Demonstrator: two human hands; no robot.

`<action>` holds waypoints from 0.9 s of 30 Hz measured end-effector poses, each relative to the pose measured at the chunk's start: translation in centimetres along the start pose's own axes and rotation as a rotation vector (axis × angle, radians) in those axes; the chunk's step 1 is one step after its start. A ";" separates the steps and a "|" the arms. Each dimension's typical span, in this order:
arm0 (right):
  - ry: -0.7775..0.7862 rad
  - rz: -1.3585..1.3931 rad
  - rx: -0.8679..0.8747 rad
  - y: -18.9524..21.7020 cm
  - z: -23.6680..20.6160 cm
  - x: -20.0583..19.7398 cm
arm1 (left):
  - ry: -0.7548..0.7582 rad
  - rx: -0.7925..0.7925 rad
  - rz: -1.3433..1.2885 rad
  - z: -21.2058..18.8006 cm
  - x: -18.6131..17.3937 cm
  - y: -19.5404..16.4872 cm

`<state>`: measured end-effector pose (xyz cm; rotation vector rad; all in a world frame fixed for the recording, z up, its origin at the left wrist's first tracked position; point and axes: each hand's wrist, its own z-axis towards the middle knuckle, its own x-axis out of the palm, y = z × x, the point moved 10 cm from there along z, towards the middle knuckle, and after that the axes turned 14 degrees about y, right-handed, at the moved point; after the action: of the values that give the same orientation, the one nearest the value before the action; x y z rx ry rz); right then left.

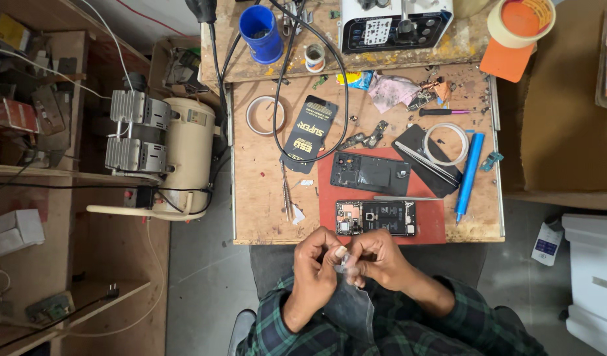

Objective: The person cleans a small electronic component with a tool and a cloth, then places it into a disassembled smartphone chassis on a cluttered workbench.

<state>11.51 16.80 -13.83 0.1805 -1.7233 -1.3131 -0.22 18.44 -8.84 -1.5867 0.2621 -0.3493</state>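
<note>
- The left hand point(314, 260) and right hand point(376, 257) meet just below the table edge point(277, 241), fingers curled together.
- Both pinch a small clear plastic piece point(343, 262) between the fingertips.
- Just beyond the fingers lies an opened phone point(376, 218) on a red mat point(432, 221).
- Farther beyond sits a black back cover point(370, 173).

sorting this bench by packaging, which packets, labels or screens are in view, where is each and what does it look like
Black flat packet: bench middle-left, oblong, yellow print.
White panel on the machine: top centre, squarish, dark marks.
White box: floor at right, small, blue label.
Yellow-blue wrapper: crumpled, below the machine.
Left hand and right hand: pinching a small clear piece.
</note>
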 end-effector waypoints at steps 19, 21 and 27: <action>-0.616 -0.465 -0.165 8.5 -4.2 -5.4 | -0.129 -0.124 0.078 0.4 -2.3 -2.6; -0.650 -0.581 -0.175 10.1 -4.8 -4.2 | -0.145 -0.198 0.028 0.4 -2.6 -2.2; -0.670 -0.835 -0.143 11.5 -3.7 -0.1 | -0.084 -0.213 -0.087 0.7 -1.9 -2.2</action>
<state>18.86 19.13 -4.49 0.4485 -2.1968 -2.2923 -1.80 19.91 -6.82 -1.8223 0.1696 -0.3290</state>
